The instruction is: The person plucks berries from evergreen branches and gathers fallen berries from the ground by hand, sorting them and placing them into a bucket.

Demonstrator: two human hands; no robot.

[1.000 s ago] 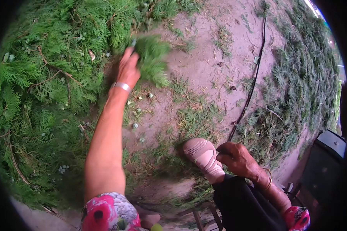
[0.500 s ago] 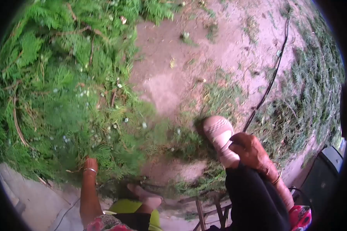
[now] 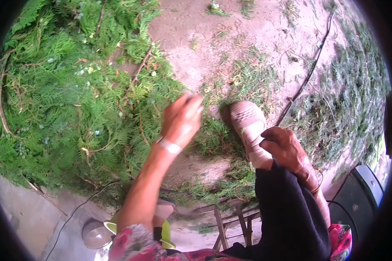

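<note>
Sleeves [image 3: 133, 243]: pink, white and grey floral print | left wrist [image 3: 158, 154]: silvery band [image 3: 170, 146] | right wrist [image 3: 307, 172]: thin bangle [image 3: 321, 177], seemingly gold-toned | trousers [image 3: 289, 209]: dark, plain | shoe [image 3: 249, 122]: pale pink, strapped, textured toe

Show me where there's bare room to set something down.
Bare pinkish dirt lies between the leafy green branches and the thick black cable, beyond the left hand. Grey paving is open left of the thin black wire. Crowded: around the beige shoe, with sprigs and right hand.
</note>
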